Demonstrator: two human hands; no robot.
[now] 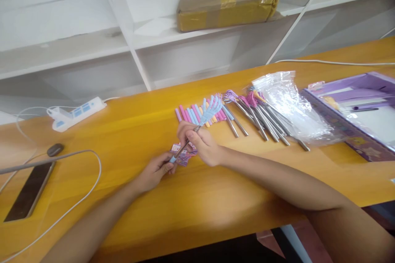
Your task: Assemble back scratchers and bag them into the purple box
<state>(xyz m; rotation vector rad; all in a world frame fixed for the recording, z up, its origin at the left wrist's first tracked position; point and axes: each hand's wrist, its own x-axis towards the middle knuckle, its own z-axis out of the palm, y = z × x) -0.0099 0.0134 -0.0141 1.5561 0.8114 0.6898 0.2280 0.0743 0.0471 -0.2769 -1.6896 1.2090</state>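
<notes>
I have the blue-headed back scratcher (203, 120) slanting above the desk (123, 139), the right hand (202, 141) curled round its shaft below the head and the left hand (162, 168) pinching the light-blue lower end, likely a two-point hold for steadiness. Purple cards (184, 159) show between them. On the far side, coloured tubes (189, 114) sit in a row; rightward, other scratchers (270, 120) fan out, probably for easy reach, beside a clear bag (308, 115).
</notes>
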